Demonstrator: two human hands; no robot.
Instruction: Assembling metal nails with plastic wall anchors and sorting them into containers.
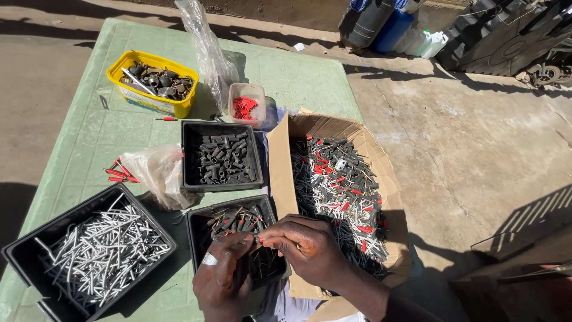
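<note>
Surface: a green table point(89, 137) with a faint grid pattern, standing outdoors in hard sunlight on a cracked concrete floor point(476, 155).
Surroundings: blue and white plastic containers point(411, 30) and dark stacked objects lie at the far edge of the concrete; long shadows cross the ground.
Left hand point(221, 280): fingers curled, a silver ring on one finger, fingertips pinched together with those of the other hand over the near black tray point(199, 229).
Right hand point(304, 244): closed in a pinch, thumb and forefinger meeting the left fingertips around a small dark part point(257, 240) with a red tip.
Small part: held between both hands, directly above the near black tray of dark, pin-ended pieces and just left of the cardboard box point(280, 161).
Cardboard box: open, filled with mixed grey pins and black and red sleeves.
Other trays: a black tray of silver pins point(98, 250) at near left; a black tray of dark sleeves point(223, 158) behind the hands.
Far items: a yellow tub point(152, 80) of metal parts, a clear tub of red pieces point(245, 107), and two clear plastic bags point(208, 53).
Obscured: the part's exact shape is too small to make out; the forearms are cut off at the lower edge.
</note>
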